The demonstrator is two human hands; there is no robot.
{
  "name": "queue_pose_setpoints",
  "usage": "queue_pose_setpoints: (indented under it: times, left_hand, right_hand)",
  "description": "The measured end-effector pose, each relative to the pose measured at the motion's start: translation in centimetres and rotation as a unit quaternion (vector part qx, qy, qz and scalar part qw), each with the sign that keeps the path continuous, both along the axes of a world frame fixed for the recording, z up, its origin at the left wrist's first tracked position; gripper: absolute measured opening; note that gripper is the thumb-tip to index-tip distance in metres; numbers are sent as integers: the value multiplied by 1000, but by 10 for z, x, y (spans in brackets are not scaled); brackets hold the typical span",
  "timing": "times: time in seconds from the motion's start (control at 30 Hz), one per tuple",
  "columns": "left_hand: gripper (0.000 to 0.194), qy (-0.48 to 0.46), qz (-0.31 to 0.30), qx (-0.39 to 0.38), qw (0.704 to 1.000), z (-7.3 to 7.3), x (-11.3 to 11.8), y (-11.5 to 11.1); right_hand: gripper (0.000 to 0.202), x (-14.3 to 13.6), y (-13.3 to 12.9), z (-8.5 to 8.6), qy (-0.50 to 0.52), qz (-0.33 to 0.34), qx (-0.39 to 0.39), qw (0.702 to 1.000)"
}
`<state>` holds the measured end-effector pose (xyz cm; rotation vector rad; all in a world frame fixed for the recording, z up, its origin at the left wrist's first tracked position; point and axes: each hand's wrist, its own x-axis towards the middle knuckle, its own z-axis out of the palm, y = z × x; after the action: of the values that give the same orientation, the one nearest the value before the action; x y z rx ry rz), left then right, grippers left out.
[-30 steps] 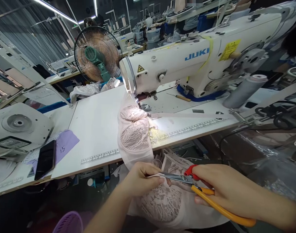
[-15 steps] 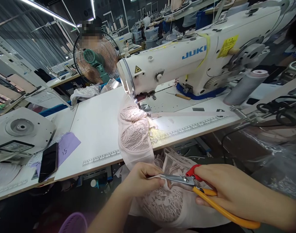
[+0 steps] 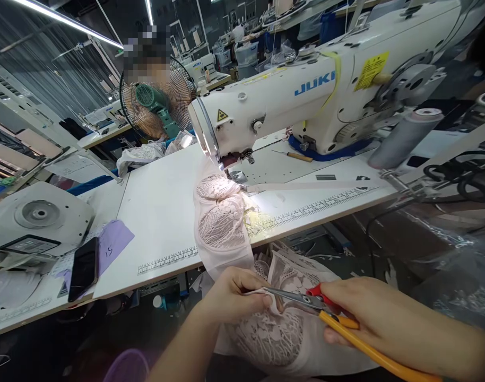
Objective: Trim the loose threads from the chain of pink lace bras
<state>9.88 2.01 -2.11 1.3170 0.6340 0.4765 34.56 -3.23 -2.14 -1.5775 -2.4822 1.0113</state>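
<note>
My left hand (image 3: 238,297) pinches the edge of a pale pink lace bra (image 3: 272,337) below the table's front edge. Scissors (image 3: 306,300) with red and orange handles are gripped in my right hand (image 3: 357,307). Their blade tips touch the fabric beside my left fingertips. More of the pale lace fabric (image 3: 222,225) runs up over the table edge to the needle area of a white sewing machine (image 3: 274,101), where a lamp lights it.
The white table (image 3: 158,212) holds a phone (image 3: 83,269), a purple paper (image 3: 113,244), a wooden-handled tool (image 3: 299,157) and a grey thread cone (image 3: 405,139). Behind stands a fan (image 3: 157,101) with a person beyond it. A purple basket (image 3: 127,366) is below.
The scissor handles and my right hand have shifted slightly right and down, and the blades look closer together. My left hand keeps its pinch. The camera view has moved slightly.
</note>
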Motion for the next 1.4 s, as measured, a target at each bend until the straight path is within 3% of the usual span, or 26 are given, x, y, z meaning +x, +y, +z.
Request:
queue_pose_setpoints:
  times: [0.3, 0.5, 0.83, 1.4]
  left_hand:
    - [19, -42, 6, -19, 999, -4, 2, -1]
    - [24, -33, 12, -10, 999, -2, 4, -1]
    - [17, -75, 5, 4, 997, -1, 6, 0]
    - [14, -70, -6, 15, 997, 1, 5, 0]
  right_hand:
    - [38, -2, -7, -4, 17, -17, -37, 999]
    - [39, -1, -8, -13, 47, -34, -33, 998]
    - [31, 9, -1, 1, 29, -7, -29, 999]
    - [31, 11, -6, 1, 36, -12, -7, 999]
